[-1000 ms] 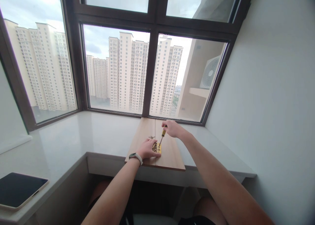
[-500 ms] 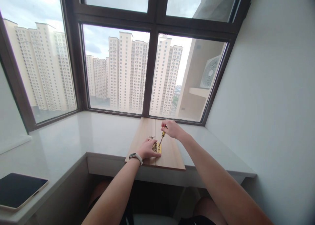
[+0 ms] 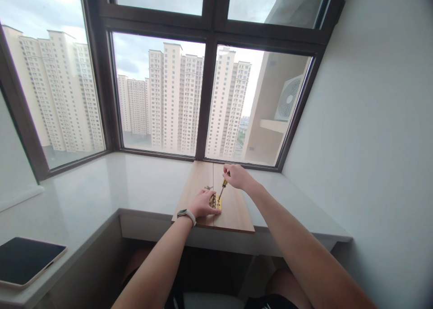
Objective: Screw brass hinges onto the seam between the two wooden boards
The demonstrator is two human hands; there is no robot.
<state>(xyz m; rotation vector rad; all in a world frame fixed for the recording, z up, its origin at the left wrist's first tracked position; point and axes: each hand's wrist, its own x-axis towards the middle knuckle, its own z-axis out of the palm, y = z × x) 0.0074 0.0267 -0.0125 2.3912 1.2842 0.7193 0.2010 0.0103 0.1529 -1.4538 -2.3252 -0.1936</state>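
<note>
My right hand (image 3: 234, 176) is closed round the yellow and black handle of a screwdriver (image 3: 223, 182). The shaft slants down to the left, its tip at a small brass-coloured metal piece (image 3: 218, 202) with a yellow plate. My left hand (image 3: 203, 204), with a watch on the wrist, grips this piece from the left and holds it against the wooden board (image 3: 233, 216). The fine parts at the screwdriver tip are too small to make out. Small metal parts (image 3: 208, 188) lie just beyond my left fingers.
The board rests on a white windowsill counter (image 3: 145, 182) and reaches slightly past its front edge. A dark-screened tablet (image 3: 29, 260) lies at the far left. Brown-framed windows stand behind the counter, and a white wall rises on the right.
My right hand has turned very slightly on the screwdriver handle. The left hand and the metal piece stay in place.
</note>
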